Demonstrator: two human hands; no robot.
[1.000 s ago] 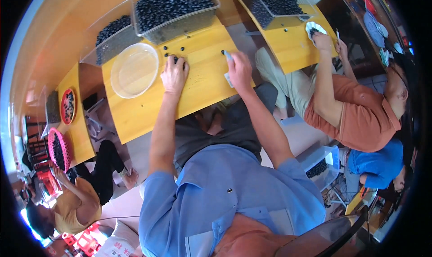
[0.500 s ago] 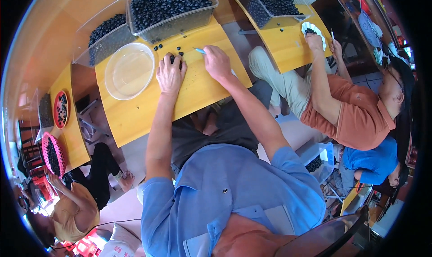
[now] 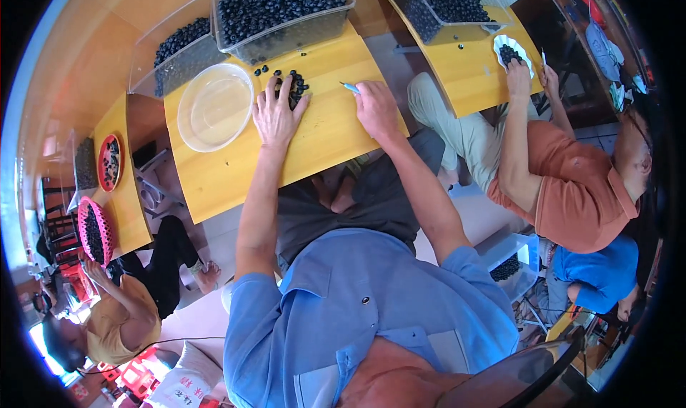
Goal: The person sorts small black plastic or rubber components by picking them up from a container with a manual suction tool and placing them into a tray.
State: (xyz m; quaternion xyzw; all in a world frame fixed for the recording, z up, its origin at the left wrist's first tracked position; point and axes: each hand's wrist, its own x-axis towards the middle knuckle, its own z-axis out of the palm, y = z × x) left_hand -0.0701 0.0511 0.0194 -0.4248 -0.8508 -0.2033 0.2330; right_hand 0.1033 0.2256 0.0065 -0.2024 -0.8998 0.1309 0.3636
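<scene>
My left hand [image 3: 275, 118] rests on the yellow table with its fingers apart, up against a loose cluster of small dark round pieces [image 3: 297, 86], bead-like or berry-like. Some of these pieces lie partly hidden among the fingers. My right hand [image 3: 376, 109] is closed round a slim light-blue tool [image 3: 349, 87] with a pointed tip, like a pen or small knife. That tip points left toward the cluster and is apart from it. Left of my left hand stands a round clear plastic tub [image 3: 216, 108], in which I see no pieces.
A large clear bin [image 3: 286, 31] heaped with dark pieces stands at the table's far edge, beside another clear bin [image 3: 168, 79]. On the right a co-worker [image 3: 550, 158] handles pieces at a white scalloped dish [image 3: 516, 49]. Another person [image 3: 125, 311] sits left by a pink basket [image 3: 107, 226].
My left hand has spread its fingers, and many more dark pieces now show around them. My right hand with the blue tool has shifted right. The whole view has moved slightly.
</scene>
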